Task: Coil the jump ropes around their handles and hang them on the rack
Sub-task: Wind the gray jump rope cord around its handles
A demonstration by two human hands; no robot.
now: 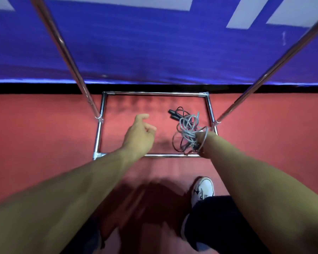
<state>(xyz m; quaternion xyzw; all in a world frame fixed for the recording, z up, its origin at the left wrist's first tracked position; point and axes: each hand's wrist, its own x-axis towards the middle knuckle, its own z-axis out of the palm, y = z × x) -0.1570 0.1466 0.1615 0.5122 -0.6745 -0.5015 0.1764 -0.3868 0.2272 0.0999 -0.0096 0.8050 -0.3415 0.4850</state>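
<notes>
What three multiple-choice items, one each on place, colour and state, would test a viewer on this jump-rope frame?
1. Where do the jump ropes lie?
A. Inside the rack base frame on the floor
B. Draped over an upright pole
C. Beside the shoe

2. What colour is the floor?
A. Green
B. Red
C. Grey

3. What is the left hand doing?
A. Gripping a pole
B. Holding a handle
C. Hovering with nothing in it

Answers:
1 A: the tangle sits within the chrome rectangle, by its right side.
2 B: the surface round the frame is red.
3 C: its fingers are loosely curled over bare floor, while the right hand is down in the rope tangle, its fingers hidden.
</notes>
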